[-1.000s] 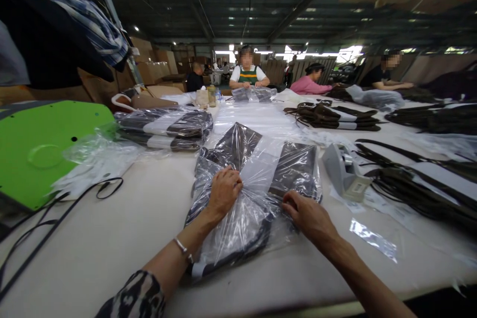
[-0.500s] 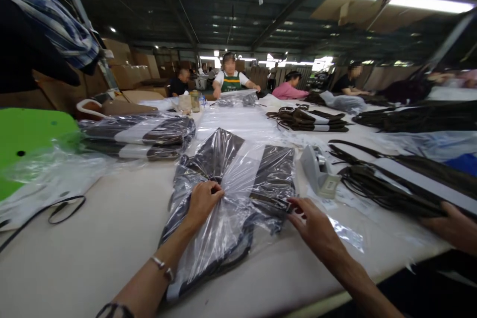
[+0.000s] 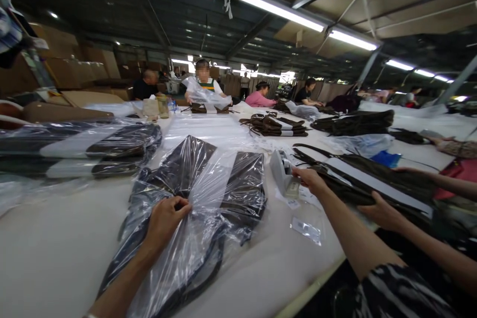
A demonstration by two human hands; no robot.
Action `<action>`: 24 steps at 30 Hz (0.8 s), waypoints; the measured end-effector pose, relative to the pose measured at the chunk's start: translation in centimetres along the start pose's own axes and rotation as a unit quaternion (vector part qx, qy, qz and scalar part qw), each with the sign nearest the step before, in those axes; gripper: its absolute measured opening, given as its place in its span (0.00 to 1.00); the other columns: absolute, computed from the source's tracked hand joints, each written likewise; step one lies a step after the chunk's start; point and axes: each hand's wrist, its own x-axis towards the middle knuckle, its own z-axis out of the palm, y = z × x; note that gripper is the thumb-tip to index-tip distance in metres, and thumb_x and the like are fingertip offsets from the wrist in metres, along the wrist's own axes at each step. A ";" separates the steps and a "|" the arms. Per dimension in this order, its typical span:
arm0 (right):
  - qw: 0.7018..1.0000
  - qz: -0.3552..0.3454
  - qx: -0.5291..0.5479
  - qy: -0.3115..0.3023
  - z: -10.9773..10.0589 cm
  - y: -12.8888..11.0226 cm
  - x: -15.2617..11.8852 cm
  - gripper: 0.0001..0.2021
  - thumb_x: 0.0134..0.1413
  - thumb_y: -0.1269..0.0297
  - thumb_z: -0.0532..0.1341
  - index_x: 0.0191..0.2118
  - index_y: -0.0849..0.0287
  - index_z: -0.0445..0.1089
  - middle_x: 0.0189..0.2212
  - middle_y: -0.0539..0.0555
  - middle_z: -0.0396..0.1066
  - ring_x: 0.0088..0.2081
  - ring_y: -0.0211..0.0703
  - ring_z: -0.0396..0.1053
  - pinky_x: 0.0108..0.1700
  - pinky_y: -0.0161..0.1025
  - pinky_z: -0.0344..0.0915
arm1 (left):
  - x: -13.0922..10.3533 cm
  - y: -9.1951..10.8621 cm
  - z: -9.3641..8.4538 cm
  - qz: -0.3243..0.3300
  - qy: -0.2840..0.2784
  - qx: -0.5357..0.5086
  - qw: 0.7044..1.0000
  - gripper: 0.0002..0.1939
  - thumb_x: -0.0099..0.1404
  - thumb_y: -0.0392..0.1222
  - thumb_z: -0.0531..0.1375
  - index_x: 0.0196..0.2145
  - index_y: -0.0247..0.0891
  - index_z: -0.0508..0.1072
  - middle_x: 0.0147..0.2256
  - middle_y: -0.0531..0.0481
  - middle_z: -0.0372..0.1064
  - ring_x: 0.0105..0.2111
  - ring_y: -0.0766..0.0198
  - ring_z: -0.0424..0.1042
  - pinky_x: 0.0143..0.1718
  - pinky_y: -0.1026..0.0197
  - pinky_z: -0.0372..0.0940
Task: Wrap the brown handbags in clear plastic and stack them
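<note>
Left hand (image 3: 167,221) pinches plastic bag (image 3: 204,216); right of that grip, right hand (image 3: 312,179) at tape dispenser (image 3: 280,174) (can't tell if gripping).

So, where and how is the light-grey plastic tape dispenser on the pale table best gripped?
Probably by the body of the dispenser, thumb and fingers across its sides, coming from the right: it stands upright, and the dark bundle in clear plastic film lies close on its left. The right hand is at that right side.

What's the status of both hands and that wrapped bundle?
Left hand pinching clear plastic over dark bundle. Right hand at tape dispenser. Bundle on table. Co-worker's hand nearby, right.
</note>
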 end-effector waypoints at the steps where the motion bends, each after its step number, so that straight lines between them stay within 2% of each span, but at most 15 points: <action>1: 1.000 0.018 0.020 -0.004 0.4 0.0 0.1 0.13 0.49 0.57 0.65 0.23 0.61 0.69 0.19 0.49 0.70 0.22 0.37 0.66 0.27 0.36 0.62 | 0.0 0.0 0.0 0.001 0.004 0.001 1.000 0.11 0.58 0.49 0.58 0.28 0.43 0.77 0.36 0.51 0.79 0.39 0.54 0.74 0.47 0.56 0.61; 4: 0.996 0.044 0.082 0.012 0.9 -0.7 -0.2 0.13 0.43 0.57 0.67 0.21 0.60 0.67 0.18 0.49 0.69 0.21 0.37 0.65 0.25 0.36 0.61 | 0.0 0.1 0.0 0.004 0.008 0.004 1.000 0.11 0.58 0.49 0.59 0.29 0.43 0.78 0.36 0.50 0.79 0.40 0.53 0.74 0.47 0.55 0.61; 7: 0.988 0.043 0.144 0.044 0.3 -1.6 -1.1 0.13 0.36 0.55 0.67 0.21 0.59 0.67 0.17 0.51 0.69 0.22 0.41 0.67 0.25 0.37 0.61 | -0.1 0.3 0.0 -0.006 0.001 0.002 1.000 0.10 0.58 0.48 0.59 0.29 0.43 0.77 0.35 0.51 0.79 0.40 0.54 0.74 0.46 0.56 0.61; 12: 0.982 0.048 0.177 0.049 -0.6 -1.1 -4.6 0.15 0.34 0.51 0.65 0.23 0.58 0.67 0.18 0.51 0.69 0.21 0.39 0.66 0.24 0.36 0.61 | -0.2 0.7 -0.3 -0.012 0.003 0.011 1.000 0.08 0.58 0.46 0.59 0.28 0.42 0.77 0.34 0.51 0.79 0.37 0.55 0.75 0.47 0.55 0.60; 17: 0.984 0.113 0.137 -0.003 -0.3 1.6 -7.5 0.14 0.34 0.54 0.66 0.19 0.56 0.63 0.15 0.51 0.66 0.18 0.37 0.62 0.22 0.37 0.61 | -0.2 0.6 -0.1 -0.003 0.019 0.027 0.999 0.07 0.59 0.43 0.60 0.29 0.41 0.77 0.34 0.50 0.79 0.38 0.56 0.74 0.49 0.55 0.59; 20: 0.988 0.129 0.067 -0.050 -1.6 2.8 -7.9 0.13 0.31 0.58 0.67 0.15 0.56 0.62 0.11 0.49 0.63 0.15 0.37 0.59 0.19 0.35 0.55 | -0.5 0.6 0.1 -0.001 0.034 0.018 0.999 0.05 0.58 0.41 0.61 0.28 0.41 0.77 0.32 0.50 0.78 0.37 0.57 0.74 0.49 0.55 0.58; 22: 0.988 0.133 0.011 -0.081 -2.5 2.4 -7.8 0.13 0.28 0.60 0.68 0.12 0.56 0.62 0.09 0.50 0.63 0.14 0.38 0.57 0.18 0.35 0.52 | -0.6 0.4 0.3 -0.002 0.043 0.007 0.999 0.05 0.57 0.40 0.61 0.27 0.40 0.77 0.31 0.49 0.78 0.37 0.56 0.74 0.50 0.54 0.58; 24: 0.990 0.088 -0.039 -0.107 -2.5 0.4 -8.2 0.13 0.29 0.57 0.68 0.12 0.57 0.66 0.11 0.53 0.66 0.16 0.40 0.60 0.19 0.36 0.54 | -0.6 0.3 0.5 -0.003 0.050 0.000 0.999 0.04 0.56 0.40 0.62 0.26 0.40 0.77 0.30 0.49 0.78 0.37 0.57 0.74 0.51 0.54 0.57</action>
